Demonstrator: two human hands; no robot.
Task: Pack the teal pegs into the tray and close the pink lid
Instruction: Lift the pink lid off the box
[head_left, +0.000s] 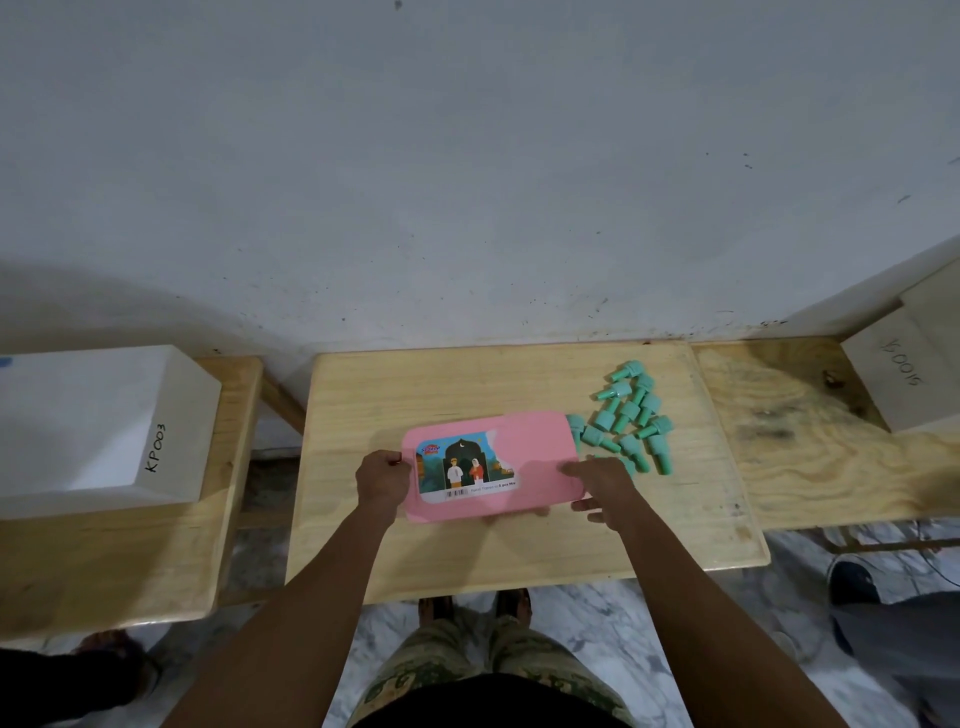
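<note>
Both hands grip pink lid (530, 462): left hand (383, 478) at its left edge, right hand (602, 486) at its right | teal pegs (628, 415) loose, centre-right | lift evenly to expose tray.

The scene is dim and evenly lit, with a cool grey cast on the wall (467, 182). A broad soft shadow darkens the wall at the left, above the white box (93, 431). Faint shadows fall on the tabletop (519, 551) under the forearms. No glare shows. The wide lens bows the tabletop's edges and tilts the side benches. The right hand (602, 486) is slightly blurred; the corners are soft and dark.
</note>
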